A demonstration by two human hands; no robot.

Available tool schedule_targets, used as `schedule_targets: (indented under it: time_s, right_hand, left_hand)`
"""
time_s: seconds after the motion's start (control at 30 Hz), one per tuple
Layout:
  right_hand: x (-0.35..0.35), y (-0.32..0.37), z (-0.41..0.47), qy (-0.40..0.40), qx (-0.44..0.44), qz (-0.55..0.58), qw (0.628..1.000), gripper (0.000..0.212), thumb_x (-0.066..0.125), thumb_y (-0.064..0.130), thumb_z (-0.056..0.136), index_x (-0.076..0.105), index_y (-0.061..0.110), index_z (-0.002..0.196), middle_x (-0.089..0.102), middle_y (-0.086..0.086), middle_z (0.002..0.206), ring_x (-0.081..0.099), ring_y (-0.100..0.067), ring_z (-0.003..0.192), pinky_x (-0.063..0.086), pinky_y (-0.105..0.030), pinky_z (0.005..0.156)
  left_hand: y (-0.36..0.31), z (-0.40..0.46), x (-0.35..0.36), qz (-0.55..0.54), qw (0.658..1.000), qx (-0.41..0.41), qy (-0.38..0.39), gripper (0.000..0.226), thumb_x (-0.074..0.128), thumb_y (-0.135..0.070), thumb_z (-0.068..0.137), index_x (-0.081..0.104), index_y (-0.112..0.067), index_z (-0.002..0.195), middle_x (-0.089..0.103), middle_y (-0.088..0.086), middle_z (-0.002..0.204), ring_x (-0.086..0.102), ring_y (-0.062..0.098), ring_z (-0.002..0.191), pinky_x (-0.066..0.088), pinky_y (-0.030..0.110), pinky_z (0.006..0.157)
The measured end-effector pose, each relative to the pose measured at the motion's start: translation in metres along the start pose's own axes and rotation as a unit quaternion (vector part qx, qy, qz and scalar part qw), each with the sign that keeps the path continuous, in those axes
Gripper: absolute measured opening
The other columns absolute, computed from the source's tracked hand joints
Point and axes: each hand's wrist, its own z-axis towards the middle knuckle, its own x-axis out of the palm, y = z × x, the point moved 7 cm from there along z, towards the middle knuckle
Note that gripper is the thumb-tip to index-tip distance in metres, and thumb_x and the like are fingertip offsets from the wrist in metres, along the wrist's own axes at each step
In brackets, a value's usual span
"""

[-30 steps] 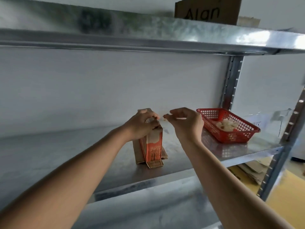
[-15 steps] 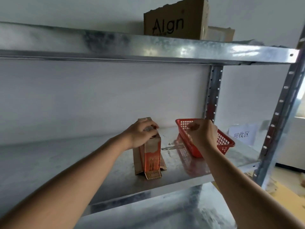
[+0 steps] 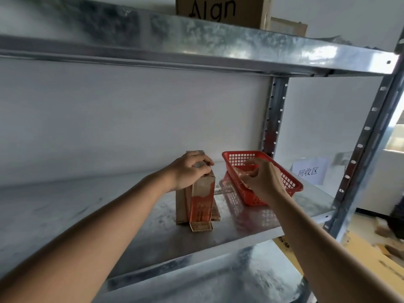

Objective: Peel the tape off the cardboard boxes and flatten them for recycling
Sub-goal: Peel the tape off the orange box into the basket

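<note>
A small orange and brown cardboard box (image 3: pixel 201 204) stands upright on the metal shelf (image 3: pixel 131 226), its bottom flaps splayed open. My left hand (image 3: pixel 190 171) grips the top of the box from above. My right hand (image 3: pixel 264 178) hovers over the red plastic basket (image 3: pixel 290 184) just right of the box, with its fingers loosely spread and nothing visible between them. Pale crumpled tape pieces (image 3: pixel 238 171) lie in the basket, partly hidden by my right hand.
An upper shelf carries a brown cardboard box (image 3: pixel 218 9) with handwritten letters. A white paper label (image 3: pixel 309 171) leans against the wall behind the basket. Perforated steel posts (image 3: pixel 360 149) frame the right side. Yellow-brown cardboard (image 3: pixel 360 254) lies on the floor below right.
My right hand moved from the top of the box rightward to above the red basket, and its pinched fingers have spread. My left hand stayed on the box.
</note>
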Motion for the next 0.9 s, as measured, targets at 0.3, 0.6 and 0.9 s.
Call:
schedule_targets:
  time_s: [0.3, 0.6, 0.9]
  right_hand:
    - [-0.003, -0.009, -0.001, -0.013, 0.010, 0.073, 0.997, 0.059, 0.095, 0.028, 0.070, 0.063, 0.029, 0.120, 0.074, 0.010, 0.077, 0.071, -0.008, 0.073, 0.062, -0.036, 0.069]
    - [-0.009, -0.002, 0.006, -0.044, -0.019, 0.111, 0.993, 0.055, 0.096, 0.035, 0.067, 0.069, 0.032, 0.115, 0.069, 0.013, 0.108, 0.068, -0.006, 0.089, 0.057, -0.026, 0.072]
    - [-0.011, 0.000, 0.004, -0.015, -0.067, 0.046, 0.997, 0.036, 0.083, 0.029, 0.085, 0.071, 0.024, 0.119, 0.076, 0.010, 0.102, 0.069, -0.001, 0.072, 0.056, -0.023, 0.065]
  left_hand:
    - [-0.003, 0.010, 0.007, -0.013, 1.000, -0.006, 0.010, 0.024, 0.055, -0.026, 0.104, 0.070, -0.024, 0.123, 0.046, -0.013, 0.125, 0.043, 0.004, 0.123, 0.032, 0.007, 0.083]
    - [-0.003, 0.012, 0.009, -0.025, 0.999, -0.024, 0.016, 0.022, 0.056, -0.027, 0.103, 0.071, -0.028, 0.120, 0.048, -0.019, 0.121, 0.043, 0.007, 0.128, 0.034, 0.019, 0.095]
    - [-0.007, 0.014, 0.015, -0.022, 0.999, -0.040, 0.021, 0.023, 0.056, -0.027, 0.104, 0.071, -0.027, 0.121, 0.045, -0.011, 0.134, 0.041, 0.008, 0.130, 0.030, 0.025, 0.103]
